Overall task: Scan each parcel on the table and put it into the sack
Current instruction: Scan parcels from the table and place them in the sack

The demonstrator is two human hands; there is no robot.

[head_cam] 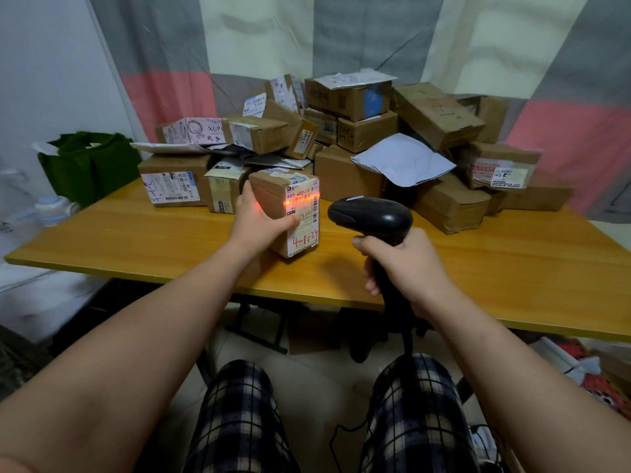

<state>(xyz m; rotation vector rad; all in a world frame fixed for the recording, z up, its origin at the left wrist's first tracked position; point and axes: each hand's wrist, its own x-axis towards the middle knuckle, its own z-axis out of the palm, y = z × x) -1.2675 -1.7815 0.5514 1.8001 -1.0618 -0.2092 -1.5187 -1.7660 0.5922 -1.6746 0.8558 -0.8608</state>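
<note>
Fingers, left: the left hand [254, 216] grips a small cardboard parcel [273, 199], with its thumb [293, 224] across the white label [304, 216] and its other fingers on the box's far left edge.
Fingers, right: the right hand [406, 264] is wrapped tight round the black grip of a handheld scanner [370, 216]; whether the trigger is pressed cannot be told.
Parcel: at centre frame, upright over the front of the table [136, 240]. Whether its base rests on the wood cannot be told. A red line of light crosses the barcode, and "4-1-24" is written in red low on the label.
Scanner: just right of the parcel and apart from it, with its head aimed left at the label.
Pile of parcels [358, 131]: brown boxes and a white mailer heaped along the table's far edge, from centre to right of frame.
Sack [88, 162]: green, at left of frame, beside the table's far left corner.
Curtain [259, 35]: grey, cream and pink blocks across the top of the frame.
</note>
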